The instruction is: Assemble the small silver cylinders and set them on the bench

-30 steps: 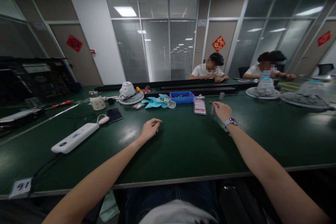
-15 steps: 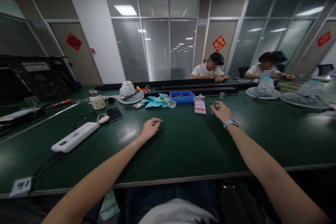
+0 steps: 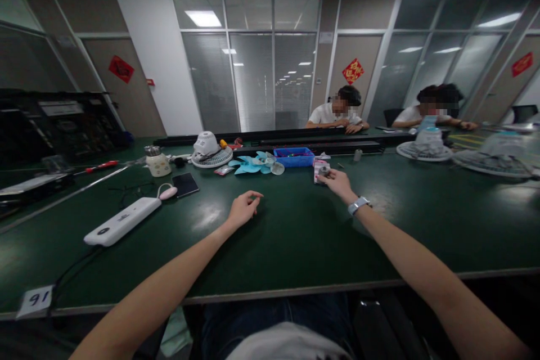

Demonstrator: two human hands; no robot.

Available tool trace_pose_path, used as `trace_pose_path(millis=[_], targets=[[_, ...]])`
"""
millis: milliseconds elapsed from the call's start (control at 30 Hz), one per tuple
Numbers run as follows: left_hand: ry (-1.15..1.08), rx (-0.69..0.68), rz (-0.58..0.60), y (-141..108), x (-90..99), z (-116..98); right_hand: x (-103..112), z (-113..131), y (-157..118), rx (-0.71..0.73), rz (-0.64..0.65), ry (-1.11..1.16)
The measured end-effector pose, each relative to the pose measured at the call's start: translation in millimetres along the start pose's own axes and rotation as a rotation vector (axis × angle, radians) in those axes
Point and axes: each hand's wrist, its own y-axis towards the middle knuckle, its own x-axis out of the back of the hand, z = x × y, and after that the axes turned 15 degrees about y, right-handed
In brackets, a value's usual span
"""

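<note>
1. A white power strip (image 3: 122, 221) lies at the left of the green table (image 3: 278, 253), with a pale flask (image 3: 157, 163) and a dark phone (image 3: 185, 184) behind it.
2. A white fan part (image 3: 206, 146) sits farther back.
3. The left hand (image 3: 244, 208) grips nothing visible – its fingers are loosely curled, near the table top.
4. Blue fan blades (image 3: 251, 164) lie beyond it, just beside a blue tray (image 3: 294, 163).
5. The small grey cylinder (image 3: 324, 170) is pinched in the fingers of the right hand (image 3: 338, 182) – it overlaps a pink-and-white packet (image 3: 317, 178) in view; contact cannot be told.
6. A similar cylinder (image 3: 358, 155) stands behind, to the right.
</note>
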Motion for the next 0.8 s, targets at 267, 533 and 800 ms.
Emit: trace_pose_path(millis=[267, 533, 800], targets=[[-0.043, -0.271, -0.136, -12.4, 4.8, -21.4, -81.6, 66.0, -89.4, 0.025, 0.671, 0.44], [0.054, -0.424, -0.142, -18.5, 0.5, -26.3, -77.0, 73.1, -102.7, 0.104, 0.646, 0.404], [0.05, -0.396, -0.184, -20.1, -1.5, -32.5, -77.3, 71.8, -105.0, 0.16, 0.611, 0.3]])
